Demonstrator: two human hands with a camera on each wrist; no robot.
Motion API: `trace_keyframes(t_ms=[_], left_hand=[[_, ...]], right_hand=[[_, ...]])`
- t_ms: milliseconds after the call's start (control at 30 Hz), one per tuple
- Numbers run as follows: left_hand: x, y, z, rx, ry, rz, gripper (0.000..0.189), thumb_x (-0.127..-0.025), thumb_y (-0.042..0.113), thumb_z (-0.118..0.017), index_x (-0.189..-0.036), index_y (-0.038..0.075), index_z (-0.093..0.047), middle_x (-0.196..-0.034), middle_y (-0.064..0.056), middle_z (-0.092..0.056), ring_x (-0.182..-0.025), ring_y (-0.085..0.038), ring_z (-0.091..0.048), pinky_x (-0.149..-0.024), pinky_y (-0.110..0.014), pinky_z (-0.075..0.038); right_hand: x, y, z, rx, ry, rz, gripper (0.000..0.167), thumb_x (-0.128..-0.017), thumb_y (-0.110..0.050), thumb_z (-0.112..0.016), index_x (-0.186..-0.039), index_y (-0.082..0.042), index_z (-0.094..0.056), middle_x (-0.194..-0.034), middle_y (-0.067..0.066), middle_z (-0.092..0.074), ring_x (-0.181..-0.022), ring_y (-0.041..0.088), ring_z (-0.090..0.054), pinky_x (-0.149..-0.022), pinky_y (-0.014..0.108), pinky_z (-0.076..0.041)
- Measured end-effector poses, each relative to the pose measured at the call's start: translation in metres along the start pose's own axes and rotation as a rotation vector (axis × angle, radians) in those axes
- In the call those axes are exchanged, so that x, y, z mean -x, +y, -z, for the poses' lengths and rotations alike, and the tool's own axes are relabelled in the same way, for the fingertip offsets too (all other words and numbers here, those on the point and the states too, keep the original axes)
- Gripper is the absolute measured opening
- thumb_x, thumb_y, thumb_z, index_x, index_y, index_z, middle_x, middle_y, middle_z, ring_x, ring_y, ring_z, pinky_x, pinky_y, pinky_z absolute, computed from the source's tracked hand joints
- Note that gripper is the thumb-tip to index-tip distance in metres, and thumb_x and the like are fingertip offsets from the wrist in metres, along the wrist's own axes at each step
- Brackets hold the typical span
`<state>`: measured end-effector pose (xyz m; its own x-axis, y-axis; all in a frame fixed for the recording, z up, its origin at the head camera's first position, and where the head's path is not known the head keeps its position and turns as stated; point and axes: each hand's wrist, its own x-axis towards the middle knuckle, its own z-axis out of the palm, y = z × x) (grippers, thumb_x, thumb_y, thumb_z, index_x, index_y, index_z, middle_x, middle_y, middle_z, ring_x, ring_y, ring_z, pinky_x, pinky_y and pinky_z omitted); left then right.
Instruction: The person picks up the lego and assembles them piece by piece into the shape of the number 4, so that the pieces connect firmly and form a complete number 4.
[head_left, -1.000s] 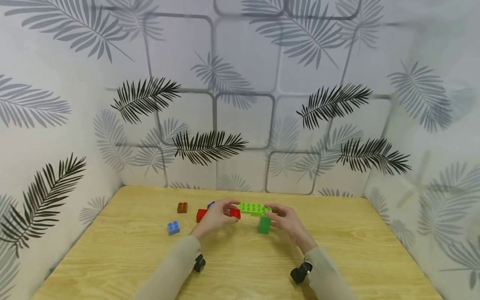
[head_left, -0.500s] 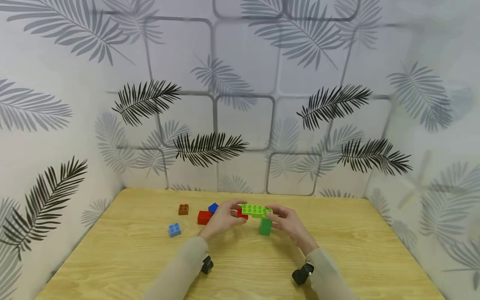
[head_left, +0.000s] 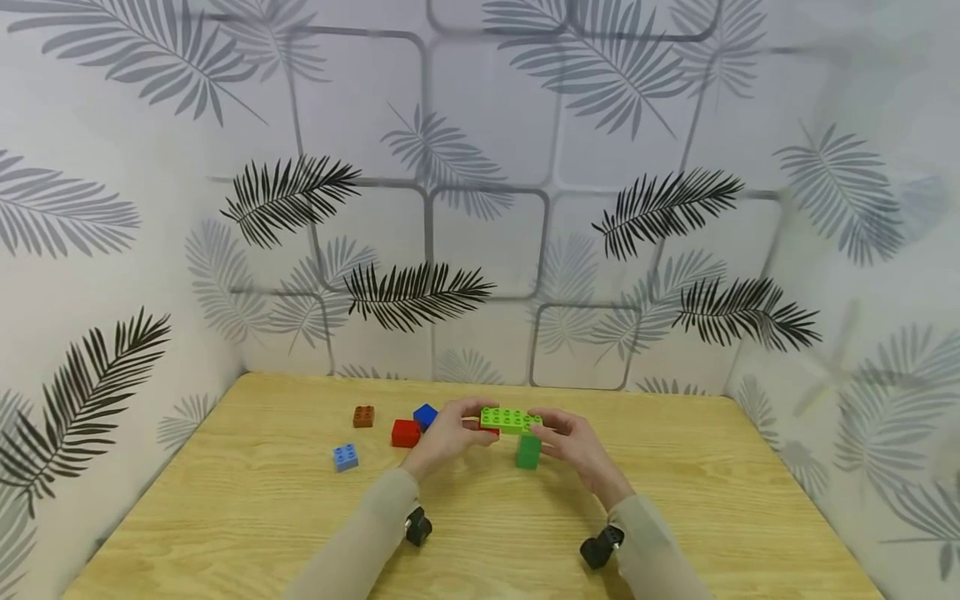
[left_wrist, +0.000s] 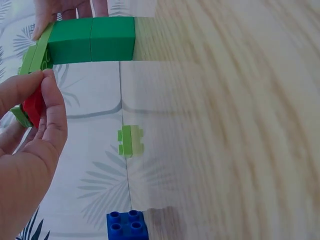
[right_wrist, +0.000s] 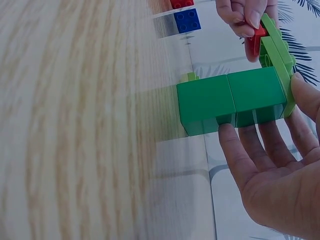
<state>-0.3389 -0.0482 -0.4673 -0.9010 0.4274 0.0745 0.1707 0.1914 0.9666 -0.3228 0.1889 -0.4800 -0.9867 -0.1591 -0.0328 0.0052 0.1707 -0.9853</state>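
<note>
Two dark green toy bricks [right_wrist: 230, 102] stand stacked upright on the table, with a long lime green studded brick [head_left: 510, 420] across their top that reaches out to the left. My right hand [head_left: 576, 446] grips this stack, its thumb at the lime brick and the fingers along the green side. In my left hand [head_left: 447, 433] a small red brick [left_wrist: 33, 105] is pinched between thumb and fingers, right under the lime brick's free left end. Another, shorter lime piece [right_wrist: 270, 51] sits beneath the long one, beside the red brick. The left fingers partly hide the red brick.
Left of the hands lie a red brick [head_left: 406, 433], a blue brick [head_left: 425, 417], a brown brick [head_left: 363, 416] and a light blue brick [head_left: 346, 457]. Behind the stack, a small lime brick [left_wrist: 130, 141] lies near the table's far edge. A patterned wall closes the back.
My left hand has moved right with the red brick, from the lime brick's left side to under its end. The right hand and green stack have stayed in place.
</note>
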Motion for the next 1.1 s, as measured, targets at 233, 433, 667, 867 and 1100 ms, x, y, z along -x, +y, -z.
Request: trace_keyframes(t_ms=[233, 433, 667, 867, 1100], left_hand=[[-0.005, 0.004, 0.001, 0.086, -0.014, 0.032, 0.042, -0.092, 0.014, -0.069, -0.132, 0.008, -0.06, -0.121, -0.013, -0.065, -0.098, -0.023, -0.069, -0.092, -0.044, -0.055], [-0.008, 0.006, 0.002, 0.113, -0.015, 0.029, 0.037, -0.098, 0.018, -0.061, -0.131, 0.002, -0.06, -0.122, -0.018, -0.063, -0.096, -0.023, -0.07, -0.093, -0.045, -0.054], [-0.01, 0.006, 0.002, 0.137, 0.0, 0.022, 0.034, -0.095, 0.014, -0.064, -0.126, -0.002, -0.063, -0.119, -0.019, -0.063, -0.094, -0.022, -0.071, -0.09, -0.045, -0.055], [-0.013, 0.008, 0.003, 0.172, 0.023, 0.028, 0.031, -0.094, 0.01, -0.066, -0.123, -0.002, -0.066, -0.12, -0.02, -0.063, -0.092, -0.022, -0.071, -0.089, -0.045, -0.056], [-0.012, 0.002, 0.006, 0.165, -0.003, 0.024, 0.036, -0.095, 0.019, -0.065, -0.127, 0.002, -0.064, -0.119, -0.017, -0.066, -0.095, -0.021, -0.07, -0.084, -0.04, -0.058]], right_hand=[[-0.001, -0.001, 0.002, -0.005, -0.001, 0.001, 0.041, -0.094, -0.027, -0.067, -0.132, -0.011, -0.062, -0.122, 0.01, -0.063, -0.106, 0.017, -0.064, -0.096, 0.045, -0.053], [0.001, -0.003, 0.002, 0.0, -0.001, -0.007, 0.043, -0.093, -0.027, -0.068, -0.133, -0.011, -0.061, -0.123, 0.01, -0.062, -0.106, 0.018, -0.064, -0.097, 0.046, -0.052], [0.002, -0.004, 0.002, 0.001, 0.002, -0.014, 0.045, -0.093, -0.027, -0.068, -0.134, -0.01, -0.06, -0.123, 0.009, -0.063, -0.106, 0.017, -0.064, -0.097, 0.046, -0.052], [0.0, -0.005, 0.003, -0.004, 0.0, -0.006, 0.043, -0.095, -0.024, -0.067, -0.134, -0.007, -0.06, -0.124, 0.011, -0.062, -0.105, 0.015, -0.064, -0.097, 0.045, -0.052], [0.0, -0.004, 0.002, -0.006, -0.005, 0.0, 0.043, -0.094, -0.023, -0.067, -0.133, -0.006, -0.06, -0.122, 0.01, -0.063, -0.103, 0.013, -0.064, -0.097, 0.045, -0.052]])
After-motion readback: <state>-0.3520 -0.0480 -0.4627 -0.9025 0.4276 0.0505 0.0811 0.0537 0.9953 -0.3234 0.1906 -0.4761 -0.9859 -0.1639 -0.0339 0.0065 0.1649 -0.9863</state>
